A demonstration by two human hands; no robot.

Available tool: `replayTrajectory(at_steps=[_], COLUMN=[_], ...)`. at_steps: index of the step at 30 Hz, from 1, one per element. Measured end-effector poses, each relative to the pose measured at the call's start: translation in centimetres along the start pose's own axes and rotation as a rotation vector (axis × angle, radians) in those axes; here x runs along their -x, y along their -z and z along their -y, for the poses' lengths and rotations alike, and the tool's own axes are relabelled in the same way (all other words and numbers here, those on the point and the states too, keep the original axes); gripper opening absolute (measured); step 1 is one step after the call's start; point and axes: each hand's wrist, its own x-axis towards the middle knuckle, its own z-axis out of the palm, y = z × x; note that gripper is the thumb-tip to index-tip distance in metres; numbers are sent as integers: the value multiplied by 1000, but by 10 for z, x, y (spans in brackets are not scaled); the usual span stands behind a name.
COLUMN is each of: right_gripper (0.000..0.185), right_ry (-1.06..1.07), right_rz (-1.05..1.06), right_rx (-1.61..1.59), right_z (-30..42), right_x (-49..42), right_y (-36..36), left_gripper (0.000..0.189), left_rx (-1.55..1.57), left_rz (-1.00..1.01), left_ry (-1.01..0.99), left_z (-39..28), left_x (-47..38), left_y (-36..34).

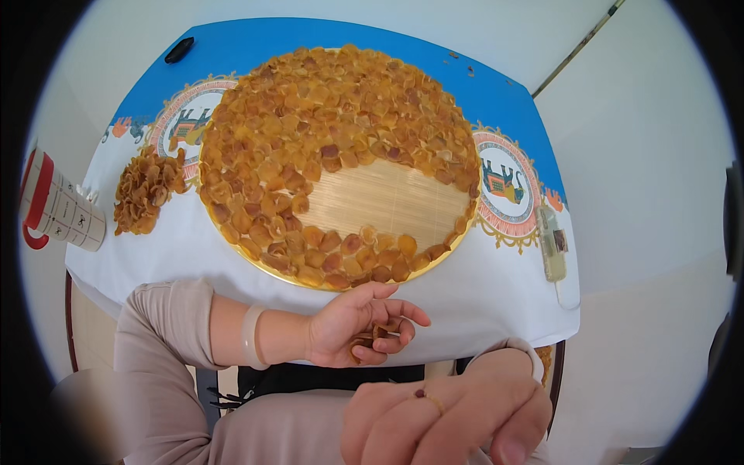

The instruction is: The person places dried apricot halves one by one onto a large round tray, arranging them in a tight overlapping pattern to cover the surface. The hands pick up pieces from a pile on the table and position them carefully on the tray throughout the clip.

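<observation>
Palm up, my left hand (369, 330) curls its fingers around a few thin, dried amber-brown pieces (364, 343), just off the near rim of a round woven bamboo tray (378, 200). The tray is gold-edged. Overlapping dried cupped pieces (343, 99) of the same kind cover most of it, leaving bare weave at its right centre. My right hand (447, 412), wearing a thin ring with a dark stone, is raised close to the camera. Its back faces me and its fingers bend down, so whatever lies under them is hidden.
A heap of dried pieces (148, 189) lies on the patterned tablecloth (145, 264) left of the tray. Beside it stands a white mug with a red band (67, 209). A small black object (179, 50) is at the far left, and a clear packet (551, 244) at the right edge.
</observation>
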Motion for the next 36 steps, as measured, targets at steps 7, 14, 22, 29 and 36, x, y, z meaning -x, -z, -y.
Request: replayTrajectory(at_steps=[7, 14, 22, 29, 36], right_gripper=[33, 42, 44, 41, 39], right_ry=[-271, -681, -746, -745, -681], right_rz=[-153, -245, -130, -147, -447], right_rx=[583, 1557, 1686, 1590, 1415], right_z=[27, 31, 21, 19, 58], right_x=[16, 53, 63, 62, 49], right_y=[15, 12, 15, 23, 41], left_gripper=[59, 57, 58, 57, 55], left_rx=[52, 224, 230, 210, 275], left_rz=[-109, 91, 105, 108, 0], left_ry=[-27, -31, -58, -66, 16], left_z=[3, 8, 5, 7, 3], left_x=[3, -2, -1, -1, 2], left_y=[-2, 16, 11, 17, 5])
